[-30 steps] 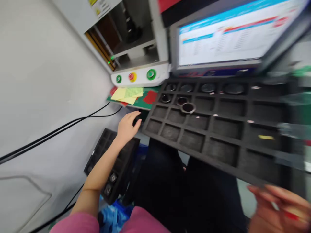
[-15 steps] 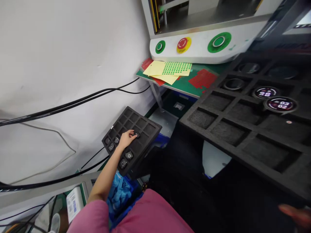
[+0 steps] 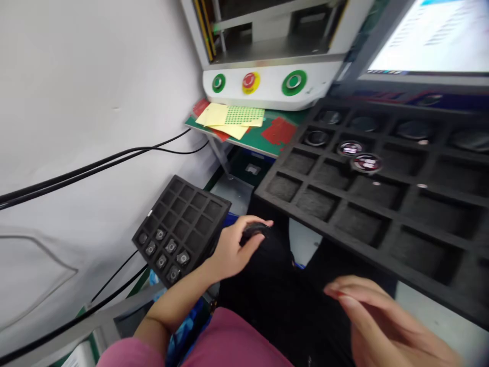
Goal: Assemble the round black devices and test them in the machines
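My left hand [image 3: 239,244] is curled around a dark round watch [image 3: 255,230], held between thumb and fingers over my lap. To its left, a black foam tray [image 3: 196,200] has several watches [image 3: 183,258] in its lower-left compartments. At lower right, my right hand [image 3: 382,316] is closed in a pinch, with a tiny red piece [image 3: 340,294] showing between thumb and fingertip. Beyond it lies a larger black foam tray [image 3: 305,208]. Two watches with lit screens, one farther back [image 3: 350,148] and one nearer [image 3: 367,163], sit close together there.
Behind the trays stands a white machine panel [image 3: 267,92] with two green buttons and a red stop button. Yellow sticker sheets [image 3: 229,120] and red sheets [image 3: 280,131] lie on a green bench. A monitor [image 3: 435,41] is at upper right. Black cables [image 3: 126,153] run along the wall.
My left hand has left the left tray and moved right toward me with a watch. My right hand has come further into view, pinched. The view has swung to the right.
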The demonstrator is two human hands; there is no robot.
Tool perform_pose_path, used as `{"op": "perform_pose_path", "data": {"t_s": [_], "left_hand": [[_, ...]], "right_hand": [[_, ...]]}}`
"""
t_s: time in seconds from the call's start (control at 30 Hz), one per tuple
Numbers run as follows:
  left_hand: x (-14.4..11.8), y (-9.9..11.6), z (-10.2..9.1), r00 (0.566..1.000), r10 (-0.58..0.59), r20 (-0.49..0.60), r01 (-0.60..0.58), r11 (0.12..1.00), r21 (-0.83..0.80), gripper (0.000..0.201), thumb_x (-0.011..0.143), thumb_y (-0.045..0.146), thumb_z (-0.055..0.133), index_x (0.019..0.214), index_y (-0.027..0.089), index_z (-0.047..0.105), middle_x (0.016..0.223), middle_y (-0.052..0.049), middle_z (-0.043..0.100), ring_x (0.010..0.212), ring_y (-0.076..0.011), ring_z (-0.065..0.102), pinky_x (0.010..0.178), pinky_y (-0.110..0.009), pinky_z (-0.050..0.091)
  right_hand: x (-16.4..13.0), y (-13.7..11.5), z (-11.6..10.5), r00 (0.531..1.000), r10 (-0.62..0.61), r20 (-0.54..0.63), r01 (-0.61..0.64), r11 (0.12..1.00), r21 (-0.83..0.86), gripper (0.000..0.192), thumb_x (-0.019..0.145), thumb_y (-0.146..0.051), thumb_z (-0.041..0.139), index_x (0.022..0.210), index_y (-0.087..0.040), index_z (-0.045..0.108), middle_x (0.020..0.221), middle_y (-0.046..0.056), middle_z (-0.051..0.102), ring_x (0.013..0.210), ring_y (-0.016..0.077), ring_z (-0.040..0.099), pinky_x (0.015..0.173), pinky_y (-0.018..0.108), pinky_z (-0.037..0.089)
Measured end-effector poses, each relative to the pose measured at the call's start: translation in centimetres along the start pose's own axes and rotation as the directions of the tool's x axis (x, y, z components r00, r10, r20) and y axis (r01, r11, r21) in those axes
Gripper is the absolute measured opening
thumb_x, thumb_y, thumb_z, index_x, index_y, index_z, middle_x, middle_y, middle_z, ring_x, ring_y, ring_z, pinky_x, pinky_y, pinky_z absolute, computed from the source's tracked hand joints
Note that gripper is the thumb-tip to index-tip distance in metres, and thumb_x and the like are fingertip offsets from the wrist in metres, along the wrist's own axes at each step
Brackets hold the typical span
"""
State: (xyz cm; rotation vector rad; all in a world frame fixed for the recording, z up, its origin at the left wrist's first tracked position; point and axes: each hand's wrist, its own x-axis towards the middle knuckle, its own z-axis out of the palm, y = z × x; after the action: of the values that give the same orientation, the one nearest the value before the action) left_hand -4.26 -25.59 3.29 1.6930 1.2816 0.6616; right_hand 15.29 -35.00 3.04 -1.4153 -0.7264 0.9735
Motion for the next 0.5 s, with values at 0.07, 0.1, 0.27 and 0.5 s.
{"op": "perform_pose_path", "data": {"t_s": [0.07,0.1,0.27,0.5], "left_hand": [[0.4,2.2,2.5,0.989,0.124,0.08,-0.103,0.968,-0.23,0.024,0.097,0.028,0.053,0.117,0.016,0.059,0.117,-0.012,0.074,0.108,-0.0205,0.07,0.094,-0.034,0.054],[0.5,3.0,3.6,0.982,0.145,0.124,-0.099,0.943,-0.317,0.025,0.098,0.029,0.053,0.118,0.016,0.06,0.115,-0.012,0.075,0.107,-0.0203,0.071,0.095,-0.034,0.054],[0.8,5.1,6.4,0.93,0.23,0.285,-0.071,0.876,-0.477,0.038,0.101,0.035,0.047,0.132,0.017,0.058,0.125,-0.015,0.071,0.111,-0.0235,0.07,0.096,-0.039,0.057],[1.7,5.0,5.9,0.807,0.405,0.429,-0.085,0.799,-0.595,0.055,0.091,0.028,0.068,0.144,0.034,0.051,0.126,-0.012,0.069,0.095,-0.0182,0.073,0.084,-0.031,0.061]], "right_hand": [[0.5,-0.8,0.5,0.995,-0.089,0.04,0.088,0.996,0.013,0.008,0.078,-0.025,0.077,0.071,-0.023,0.073,0.073,0.006,0.067,0.068,0.0188,0.066,0.06,0.027,0.058],[0.7,-1.0,0.5,0.992,-0.117,0.039,0.115,0.993,0.031,0.008,0.079,-0.023,0.075,0.072,-0.022,0.073,0.072,0.005,0.068,0.066,0.0174,0.067,0.06,0.025,0.058],[1.1,-1.8,0.0,0.996,-0.077,-0.054,0.082,0.993,0.082,0.008,0.077,-0.027,0.078,0.075,-0.022,0.074,0.071,0.003,0.068,0.061,0.0143,0.066,0.06,0.021,0.058],[1.1,-2.2,-2.3,0.997,-0.061,0.049,0.048,0.972,0.231,0.012,0.084,-0.026,0.073,0.074,-0.021,0.071,0.064,0.001,0.062,0.058,0.0118,0.061,0.06,0.02,0.055]]}}
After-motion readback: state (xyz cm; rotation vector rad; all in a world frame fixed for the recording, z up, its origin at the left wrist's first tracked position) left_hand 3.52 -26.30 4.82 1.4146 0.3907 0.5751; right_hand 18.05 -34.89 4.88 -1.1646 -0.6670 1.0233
